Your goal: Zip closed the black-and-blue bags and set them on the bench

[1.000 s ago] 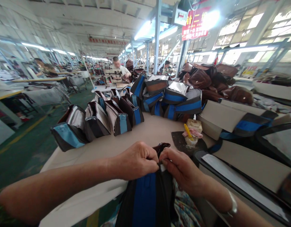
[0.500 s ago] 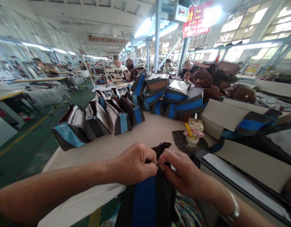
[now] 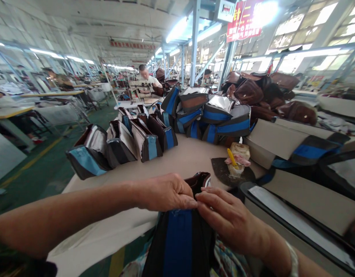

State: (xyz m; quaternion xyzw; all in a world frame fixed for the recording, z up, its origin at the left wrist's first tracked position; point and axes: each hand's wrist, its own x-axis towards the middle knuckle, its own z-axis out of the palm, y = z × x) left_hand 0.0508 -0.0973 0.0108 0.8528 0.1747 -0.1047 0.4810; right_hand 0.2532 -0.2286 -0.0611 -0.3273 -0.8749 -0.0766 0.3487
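A dark grey bag with a blue stripe (image 3: 177, 238) stands upright in front of me, its brown-lined opening facing up. My left hand (image 3: 170, 192) pinches the bag's top edge just above the stripe, thumb on the near side and fingers folded over the rim. My right hand (image 3: 226, 215) is at the same edge from the right, fingers stretched rather straight and close together, their tips meeting the left thumb. The fingers cover the bit of rim between them. Beyond the bag on the table, a glue pot (image 3: 235, 169) holds a yellow-handled brush (image 3: 232, 157) and a pink rag.
Several half-made bags (image 3: 148, 144) stand at the table's left, with more blue-striped ones (image 3: 223, 115) stacked behind. Large grey panels (image 3: 315, 200) lie on the right. Brown leather bags (image 3: 249, 92) are heaped at the back right. A person (image 3: 147, 79) sits at a sewing machine farther off.
My right hand has gone from a tight pinch to straighter fingers laid along the rim. My left thumb has shifted slightly right and lies flatter on the edge. The view has shifted slightly.
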